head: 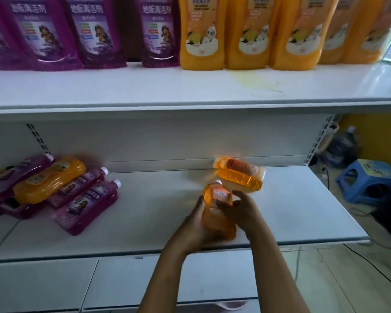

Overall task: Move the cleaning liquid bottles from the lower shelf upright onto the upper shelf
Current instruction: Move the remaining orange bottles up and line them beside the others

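Both hands wrapped around an orange bottle (217, 211) above the lower shelf (303, 218): left hand (198, 224) cupping its 9 o'clock side, right hand (239, 210) curled across its 3 o'clock side. Second orange bottle (239, 176) lying flat toward 1 o'clock.

The purple bottles (54, 30) and orange bottles (246, 32) standing on the upper shelf (145, 86) lose their tops to the picture's upper edge. The held orange bottle (217, 206) is motion-blurred, its label unreadable and its lower sides covered by the left hand (195, 224) and right hand (239, 208). The pile of lying bottles (43, 188) runs past the left edge.
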A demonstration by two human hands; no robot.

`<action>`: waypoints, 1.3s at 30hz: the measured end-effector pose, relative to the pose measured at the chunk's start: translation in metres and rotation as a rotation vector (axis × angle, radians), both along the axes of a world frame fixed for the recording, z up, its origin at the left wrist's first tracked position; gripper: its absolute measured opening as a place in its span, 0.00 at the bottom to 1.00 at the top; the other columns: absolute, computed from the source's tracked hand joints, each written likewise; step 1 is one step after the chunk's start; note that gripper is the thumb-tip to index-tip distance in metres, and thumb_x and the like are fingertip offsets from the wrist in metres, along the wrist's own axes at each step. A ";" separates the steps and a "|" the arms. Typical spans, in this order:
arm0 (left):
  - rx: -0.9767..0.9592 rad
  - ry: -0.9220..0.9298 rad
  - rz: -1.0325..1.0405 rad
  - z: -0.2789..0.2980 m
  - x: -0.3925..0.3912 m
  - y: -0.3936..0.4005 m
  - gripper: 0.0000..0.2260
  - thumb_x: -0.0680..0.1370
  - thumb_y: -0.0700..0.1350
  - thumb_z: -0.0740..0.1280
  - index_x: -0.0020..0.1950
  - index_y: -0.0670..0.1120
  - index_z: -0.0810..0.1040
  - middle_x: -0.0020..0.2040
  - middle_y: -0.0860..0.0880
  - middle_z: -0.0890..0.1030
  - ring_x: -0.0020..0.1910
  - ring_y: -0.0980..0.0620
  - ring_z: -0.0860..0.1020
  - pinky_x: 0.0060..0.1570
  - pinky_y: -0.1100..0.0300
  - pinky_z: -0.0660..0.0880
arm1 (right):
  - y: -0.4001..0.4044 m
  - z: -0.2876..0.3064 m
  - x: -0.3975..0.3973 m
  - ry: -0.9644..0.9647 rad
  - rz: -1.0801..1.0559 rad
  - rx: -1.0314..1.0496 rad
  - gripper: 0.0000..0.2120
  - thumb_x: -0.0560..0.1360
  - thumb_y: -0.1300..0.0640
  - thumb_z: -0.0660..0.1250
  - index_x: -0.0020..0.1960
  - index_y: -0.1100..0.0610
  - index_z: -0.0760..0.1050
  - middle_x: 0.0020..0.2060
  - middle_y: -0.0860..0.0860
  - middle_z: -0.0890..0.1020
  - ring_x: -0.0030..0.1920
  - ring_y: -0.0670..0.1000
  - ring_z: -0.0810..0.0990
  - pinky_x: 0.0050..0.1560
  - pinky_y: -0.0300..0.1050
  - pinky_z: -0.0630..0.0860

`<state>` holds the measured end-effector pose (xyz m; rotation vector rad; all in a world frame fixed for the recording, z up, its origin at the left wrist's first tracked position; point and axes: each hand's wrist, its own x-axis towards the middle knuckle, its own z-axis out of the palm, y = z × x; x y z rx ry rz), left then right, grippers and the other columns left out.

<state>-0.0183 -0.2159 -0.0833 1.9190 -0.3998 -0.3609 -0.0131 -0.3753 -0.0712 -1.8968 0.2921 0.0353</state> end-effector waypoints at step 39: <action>-0.572 -0.040 0.185 0.081 -0.124 0.311 0.40 0.70 0.50 0.79 0.74 0.68 0.63 0.71 0.54 0.75 0.68 0.49 0.76 0.58 0.53 0.78 | 0.314 0.116 -0.093 -0.289 0.174 0.374 0.30 0.75 0.50 0.72 0.72 0.38 0.65 0.63 0.42 0.77 0.58 0.49 0.81 0.49 0.44 0.84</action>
